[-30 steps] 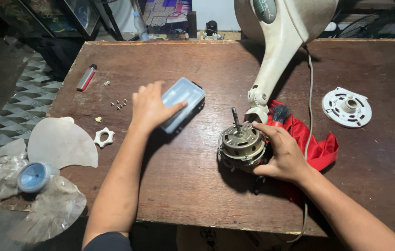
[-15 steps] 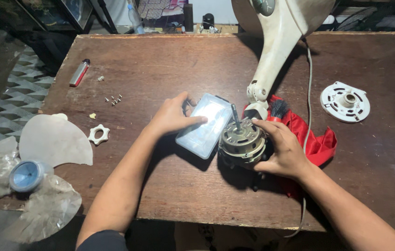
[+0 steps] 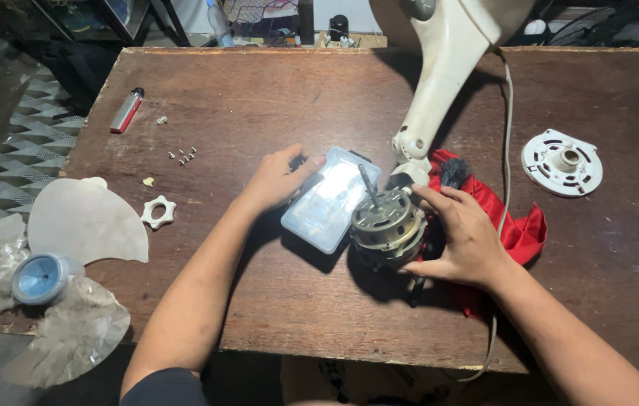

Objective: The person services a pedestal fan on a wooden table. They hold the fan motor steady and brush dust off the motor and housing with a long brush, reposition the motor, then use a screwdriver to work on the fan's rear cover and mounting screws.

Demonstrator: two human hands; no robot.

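Right now my left hand (image 3: pixel 278 180) grips the far end of a clear plastic case (image 3: pixel 328 198), holding it tilted against the wooden table (image 3: pixel 274 301), its near end just beside the fan motor (image 3: pixel 387 225). My right hand (image 3: pixel 462 237) wraps around the motor's side, fingers curled on its metal body, the shaft pointing up. Behind the motor lie a red cloth (image 3: pixel 519 229) and the white fan stand (image 3: pixel 440 83). Small screws (image 3: pixel 183 155) and a white plastic nut (image 3: pixel 158 212) sit to my left.

Both forearms are bare, with a dark short sleeve (image 3: pixel 165 383) on the left arm.
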